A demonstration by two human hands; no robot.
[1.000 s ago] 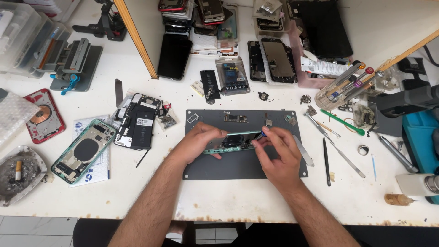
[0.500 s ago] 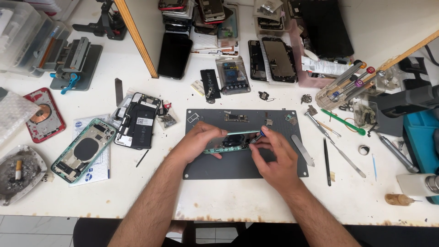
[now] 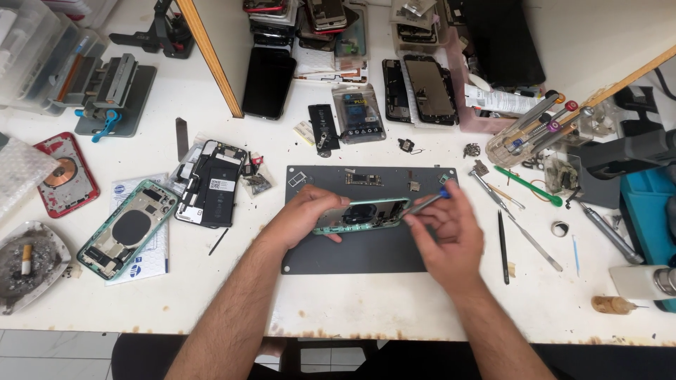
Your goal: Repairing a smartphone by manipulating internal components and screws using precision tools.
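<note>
From the head camera I am looking down at a white workbench [image 3: 394, 309] with a dark work mat [image 3: 366, 250] at its middle, and the job is looking partway through: the green phone frame [image 3: 366, 213] is already open and stripped of its screen, with small parts lying loose along the mat's far edge, while work inside the shell is going on. My left hand [image 3: 303, 218] is gripping the frame by its left end, tilting it up on its long edge just above the mat. My right hand [image 3: 451, 236] is pinching a thin blue-tipped tool [image 3: 426, 203], its point reaching into the frame's right end. The frame is showing a pale green rim and dark internals; I cannot tell which part the tip is touching. Another green shell [image 3: 127, 229] is lying well to the left.
</note>
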